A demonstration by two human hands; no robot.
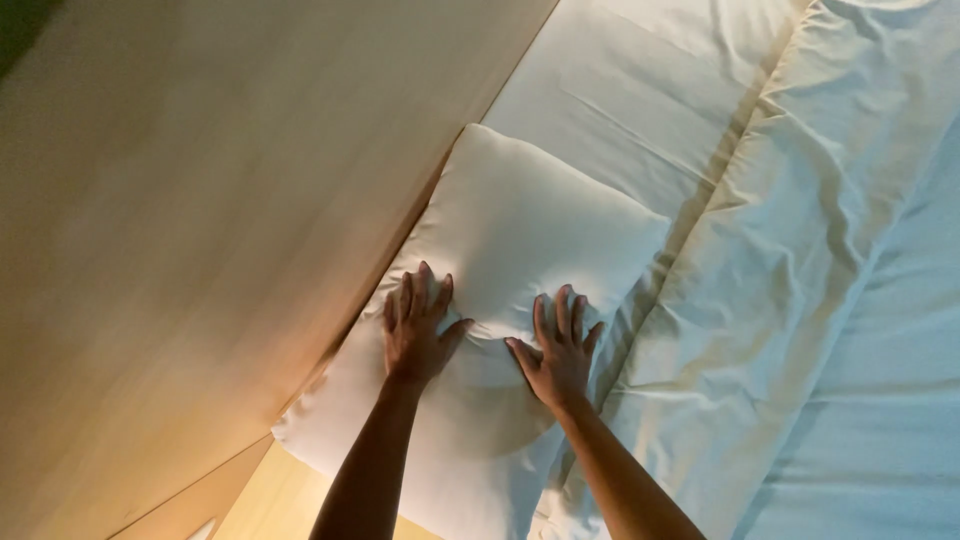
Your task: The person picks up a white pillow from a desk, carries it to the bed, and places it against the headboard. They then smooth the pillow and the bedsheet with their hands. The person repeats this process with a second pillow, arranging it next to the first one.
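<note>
A pale wooden headboard (pixel 200 230) fills the left, and a white pillow (pixel 530 220) lies against it at the head of the bed. The left hand (pixel 415 330) and right hand (pixel 560 350) press flat on the pillow, fingers spread wide, holding nothing. Even pressure from both palms, I judge, suits smoothing it beside the rumpled white duvet (pixel 830 250) on the right.

View: a single head-worn camera, no second view.
Direction: looks steeply down along the person's outstretched forearms.
Nearness: close, at arm's reach.
Frame: tilted, so the pale wooden headboard panel (pixel 200 230) runs diagonally; the white cotton bed sheet (pixel 640 90) fills the right.
</note>
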